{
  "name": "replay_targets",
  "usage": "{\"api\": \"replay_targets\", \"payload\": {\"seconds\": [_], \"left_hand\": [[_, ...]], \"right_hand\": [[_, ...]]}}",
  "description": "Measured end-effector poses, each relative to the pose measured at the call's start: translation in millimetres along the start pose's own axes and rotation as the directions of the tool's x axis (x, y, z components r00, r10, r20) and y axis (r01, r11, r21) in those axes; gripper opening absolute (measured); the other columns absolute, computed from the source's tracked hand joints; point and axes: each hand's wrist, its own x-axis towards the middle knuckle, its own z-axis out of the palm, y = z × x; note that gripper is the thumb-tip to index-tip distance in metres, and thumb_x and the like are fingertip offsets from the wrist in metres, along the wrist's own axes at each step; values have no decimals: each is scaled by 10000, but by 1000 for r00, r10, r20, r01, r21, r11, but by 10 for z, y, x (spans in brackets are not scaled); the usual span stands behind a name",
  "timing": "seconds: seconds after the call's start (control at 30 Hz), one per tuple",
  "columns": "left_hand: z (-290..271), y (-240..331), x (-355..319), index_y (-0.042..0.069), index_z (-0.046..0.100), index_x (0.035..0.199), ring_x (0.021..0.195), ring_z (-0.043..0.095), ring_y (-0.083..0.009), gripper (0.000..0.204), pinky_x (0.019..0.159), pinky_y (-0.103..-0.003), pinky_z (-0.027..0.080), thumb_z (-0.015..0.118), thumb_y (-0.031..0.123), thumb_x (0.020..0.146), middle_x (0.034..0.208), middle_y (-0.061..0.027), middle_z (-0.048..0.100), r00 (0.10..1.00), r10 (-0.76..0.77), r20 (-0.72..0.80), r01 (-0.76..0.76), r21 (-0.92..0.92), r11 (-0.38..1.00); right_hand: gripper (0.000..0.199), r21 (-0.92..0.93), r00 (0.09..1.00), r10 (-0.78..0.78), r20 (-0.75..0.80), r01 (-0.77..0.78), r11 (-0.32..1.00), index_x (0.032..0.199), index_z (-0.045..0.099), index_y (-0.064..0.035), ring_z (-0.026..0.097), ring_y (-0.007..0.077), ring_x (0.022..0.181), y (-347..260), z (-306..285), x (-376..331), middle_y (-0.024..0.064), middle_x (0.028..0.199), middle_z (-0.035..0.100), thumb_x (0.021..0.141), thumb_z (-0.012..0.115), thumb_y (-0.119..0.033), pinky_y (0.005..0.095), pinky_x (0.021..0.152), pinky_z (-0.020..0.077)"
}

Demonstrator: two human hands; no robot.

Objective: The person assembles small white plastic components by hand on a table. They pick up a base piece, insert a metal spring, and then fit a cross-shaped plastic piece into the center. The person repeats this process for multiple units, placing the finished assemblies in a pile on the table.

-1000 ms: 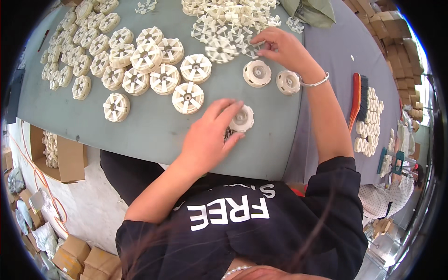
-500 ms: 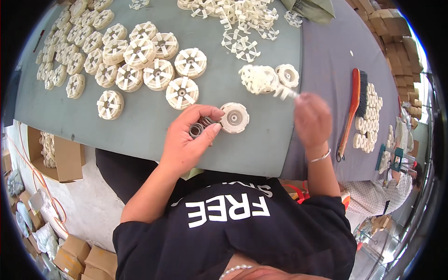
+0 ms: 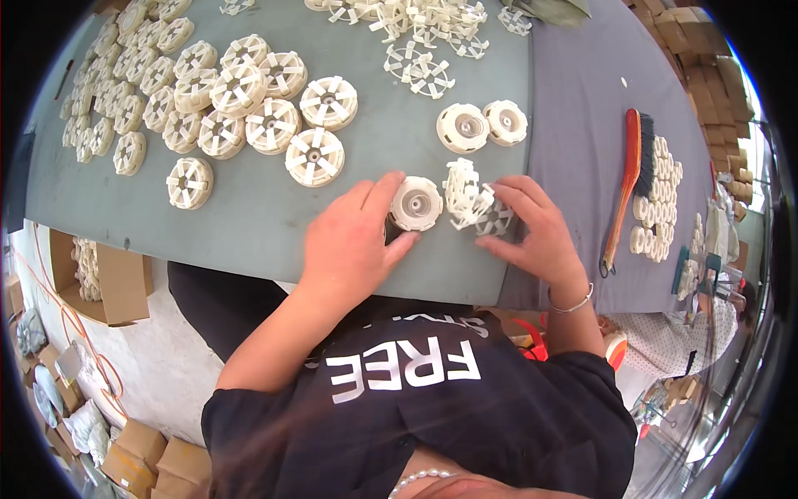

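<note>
My left hand (image 3: 353,237) is closed against the left rim of a round cream plastic housing (image 3: 416,205), index finger and thumb bracketing it. The housing lies face up, its stepped round recess showing. Metal springs in that palm are mostly hidden now. Beside the housing, to its right, is a tilted stack of white spoked plastic rings (image 3: 468,195). My right hand (image 3: 532,229) is at the stack's right side, fingers and thumb spread apart near its edge. Two more cream housings (image 3: 462,127) sit face up behind the stack.
Many cream housings topped with spoked rings (image 3: 272,125) crowd the table's left. Loose spoked rings (image 3: 428,25) are heaped at the far side. On the grey cloth at right lie a wooden-handled brush (image 3: 629,183) and rows of small cream rings (image 3: 657,204). An open carton (image 3: 125,283) stands below left.
The ring stack has moved nearer, from in front of the two housings to beside the single one. My right hand has come left and nearer; my left hand has closed in on the housing.
</note>
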Motion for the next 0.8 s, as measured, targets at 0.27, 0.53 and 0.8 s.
{"api": "replay_targets", "payload": {"seconds": [0.27, 0.53, 0.8], "left_hand": [[-160, -102, -93, 120, 674, 1440, 879, 688, -246, 713, 803, -381, 574, 945, 203, 786, 1110, -68, 742, 993, 0, 119, 10, -82, 997], [-81, -66, -101, 136, 712, 1424, 824, 674, -209, 677, 760, -362, 566, 938, 332, 818, 1055, -57, 753, 997, -53, 60, 59, -97, 994], [-138, -86, -117, 127, 731, 1402, 818, 646, -204, 688, 764, -349, 552, 969, 284, 777, 988, -50, 729, 998, -15, 61, 26, -183, 983]], "right_hand": [[596, 85, 903, 148, -404, -124, 989, 1351, 707, -27, 729, 245, 1152, 174, -187, 27, 129, 1339, 701, 779, 874, -24, 375, 958, 635], [644, 17, 889, 152, -432, -161, 987, 1400, 706, -31, 703, 256, 1218, 28, -149, 152, 134, 1354, 699, 773, 854, -12, 378, 977, 613], [621, -149, 963, 190, -190, -220, 964, 1378, 723, -23, 699, 226, 1175, 6, -500, 4, 123, 1304, 697, 764, 814, -9, 389, 956, 610]]}}
